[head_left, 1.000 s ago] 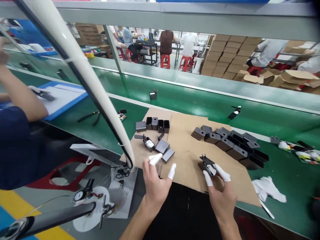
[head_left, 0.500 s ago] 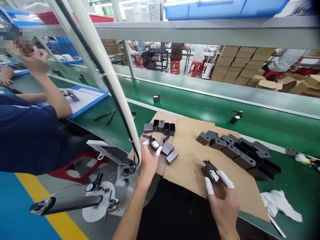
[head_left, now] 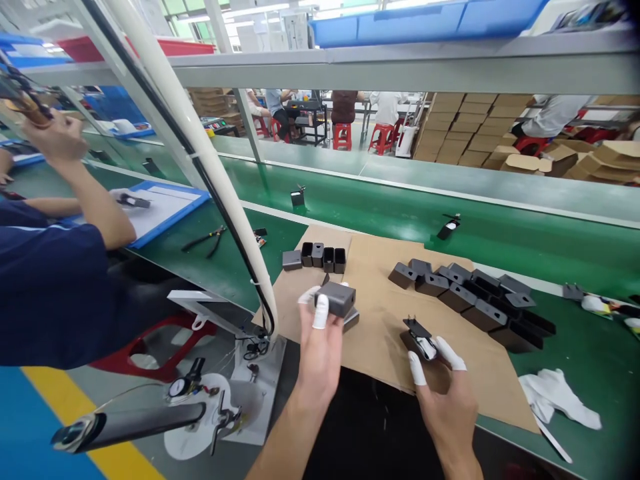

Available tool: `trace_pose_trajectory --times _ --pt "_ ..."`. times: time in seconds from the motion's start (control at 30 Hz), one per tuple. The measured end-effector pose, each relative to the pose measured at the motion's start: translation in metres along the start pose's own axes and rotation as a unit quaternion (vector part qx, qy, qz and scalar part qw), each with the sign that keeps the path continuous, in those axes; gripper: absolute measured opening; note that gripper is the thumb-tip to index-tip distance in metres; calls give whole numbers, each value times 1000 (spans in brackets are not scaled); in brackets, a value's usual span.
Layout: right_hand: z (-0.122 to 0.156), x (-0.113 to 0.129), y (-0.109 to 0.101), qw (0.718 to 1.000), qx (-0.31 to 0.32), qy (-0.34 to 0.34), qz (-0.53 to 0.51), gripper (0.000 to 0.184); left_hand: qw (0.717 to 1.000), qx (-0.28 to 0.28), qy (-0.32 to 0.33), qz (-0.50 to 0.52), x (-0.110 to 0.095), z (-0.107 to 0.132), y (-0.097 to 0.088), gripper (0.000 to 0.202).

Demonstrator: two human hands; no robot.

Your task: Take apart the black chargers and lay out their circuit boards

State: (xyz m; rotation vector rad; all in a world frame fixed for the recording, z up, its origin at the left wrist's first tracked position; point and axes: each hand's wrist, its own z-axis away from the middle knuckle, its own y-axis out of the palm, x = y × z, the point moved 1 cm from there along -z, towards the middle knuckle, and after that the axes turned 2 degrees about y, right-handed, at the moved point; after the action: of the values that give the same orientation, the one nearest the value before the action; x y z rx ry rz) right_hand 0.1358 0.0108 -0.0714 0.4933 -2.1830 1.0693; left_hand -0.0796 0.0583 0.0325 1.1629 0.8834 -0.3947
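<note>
My left hand, with white finger cots on thumb and forefinger, is closed on a dark grey rectangular casing lifted just above the cardboard sheet. Another grey casing lies under it on the cardboard. My right hand, also in finger cots, pinches a small black plug assembly with prongs and a white inner part at the cardboard's near edge.
A row of black casings stands at the cardboard's far left; a pile of dark casings lies to the right. White gloves lie on the green bench. A white pole slants at left. A co-worker's arm reaches left.
My left hand let go of the small part it touched on the cardboard and now lifts a grey casing. My right hand has kept its hold on the plug assembly.
</note>
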Motion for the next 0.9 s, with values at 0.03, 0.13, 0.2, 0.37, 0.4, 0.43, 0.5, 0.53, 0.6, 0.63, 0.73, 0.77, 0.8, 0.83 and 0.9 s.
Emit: trace_pose_trajectory --times 0.03,0.13,0.2,0.37,0.4,0.43,0.5,0.53,0.6,0.63,0.73,0.77,0.8,0.83,0.9 --pt "0 0 0 1000 5 3 -1 72 994 -3 -74 78 -7 9 11 42" --pt "0 0 0 1000 21 17 2 73 954 -62 -191 223 -27 31 33 44" --pt "1 0 0 999 24 23 6 72 937 -88 -200 272 -37 41 40 46" --pt "2 -1 1 1000 21 3 15 69 931 -132 -180 288 -49 48 43 53" --pt "2 -1 1 1000 23 1 19 69 932 -146 -175 282 -50 47 42 54" --pt "2 -1 1 999 23 0 24 70 933 -158 -170 274 -51 47 42 54" --pt "2 -1 1 999 20 0 35 71 937 -168 -166 258 -52 46 41 55" --pt "2 -1 1 999 18 -2 38 71 939 -169 -164 252 -52 46 41 56" --pt "2 -1 1 999 13 -9 42 71 939 -171 -163 248 -52 46 39 55" --pt "1 -2 2 999 12 -12 43 71 939 -173 -162 248 -52 46 39 54" --pt "1 -5 1 998 -6 -42 38 69 954 -156 -149 210 -51 47 36 51" --pt "1 -5 0 997 -26 -64 34 66 963 -142 -138 185 -50 47 35 49" --pt "1 -3 -3 994 -56 -89 32 63 970 -129 -125 162 -48 47 33 47" --pt "1 1 -6 989 -88 -113 29 58 976 -121 -111 145 -45 48 30 44" --pt "-3 19 -12 980 -126 -157 8 48 983 -121 -68 124 -35 49 18 40"
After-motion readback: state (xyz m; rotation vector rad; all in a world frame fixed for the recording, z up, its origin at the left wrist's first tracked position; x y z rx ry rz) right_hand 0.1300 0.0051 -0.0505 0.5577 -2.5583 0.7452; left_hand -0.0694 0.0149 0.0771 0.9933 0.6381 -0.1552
